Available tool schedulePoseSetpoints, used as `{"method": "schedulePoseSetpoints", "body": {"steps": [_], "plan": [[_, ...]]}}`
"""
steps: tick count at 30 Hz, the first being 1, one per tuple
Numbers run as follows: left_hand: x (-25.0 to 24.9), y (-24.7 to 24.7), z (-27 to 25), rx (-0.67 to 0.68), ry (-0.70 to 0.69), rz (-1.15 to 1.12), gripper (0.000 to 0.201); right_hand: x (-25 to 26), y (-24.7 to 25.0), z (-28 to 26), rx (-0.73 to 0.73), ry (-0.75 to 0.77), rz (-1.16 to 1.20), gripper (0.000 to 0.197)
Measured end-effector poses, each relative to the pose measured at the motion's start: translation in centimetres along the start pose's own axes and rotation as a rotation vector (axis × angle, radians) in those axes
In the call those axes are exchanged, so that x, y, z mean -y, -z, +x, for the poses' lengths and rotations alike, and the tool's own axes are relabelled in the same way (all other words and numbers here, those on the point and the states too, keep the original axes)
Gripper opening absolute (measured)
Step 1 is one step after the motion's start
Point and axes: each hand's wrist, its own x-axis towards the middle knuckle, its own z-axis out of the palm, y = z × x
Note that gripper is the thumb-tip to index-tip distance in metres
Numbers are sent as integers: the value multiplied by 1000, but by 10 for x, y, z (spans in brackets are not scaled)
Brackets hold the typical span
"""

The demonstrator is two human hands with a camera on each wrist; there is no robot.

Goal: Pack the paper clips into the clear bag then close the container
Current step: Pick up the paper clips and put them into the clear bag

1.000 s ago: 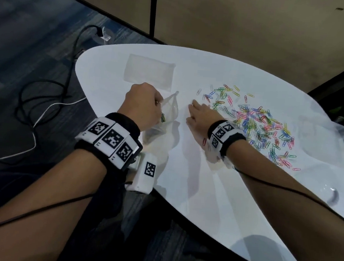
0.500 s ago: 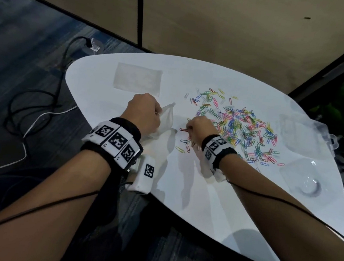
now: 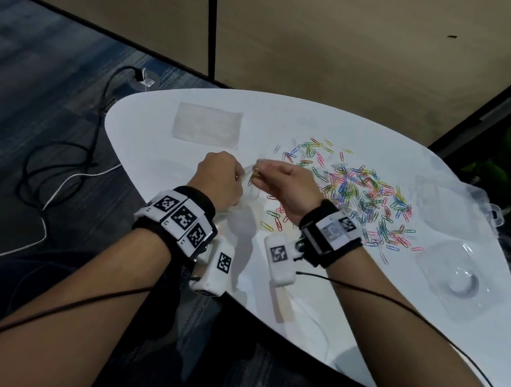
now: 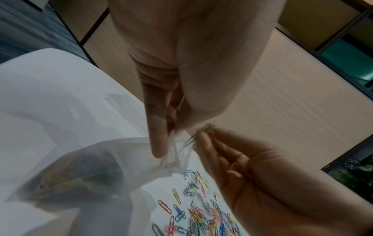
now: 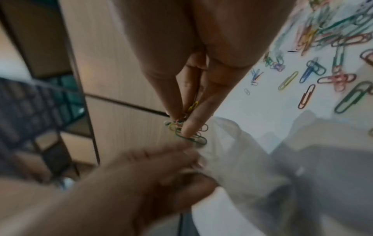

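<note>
My left hand pinches the rim of a clear bag and holds it up above the white table. My right hand pinches a small bunch of coloured paper clips right at the bag's mouth. A wide scatter of coloured paper clips lies on the table to the right of my hands. A few loose clips lie under my right wrist.
A second clear bag lies flat at the table's far left. A clear plastic container and its clear lid sit at the right edge. Cables trail on the floor to the left.
My right hand left the table, where it gathered clips, and rose to the left with a bunch of them to the bag's mouth. The left hand lifted the bag slightly.
</note>
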Motion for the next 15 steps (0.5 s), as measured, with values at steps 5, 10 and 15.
{"method": "schedulePoseSetpoints", "body": {"steps": [5,10,15], "plan": [[2,0,0,-28,-21,9,23,-19,-1,0,77,157,-808,16],[4,7,2,-42,-7,0,30,5,13,8,7,247,-618,25],[7,15,-3,-46,5,16,34,-14,54,37,-42,30,-1286,37]]}}
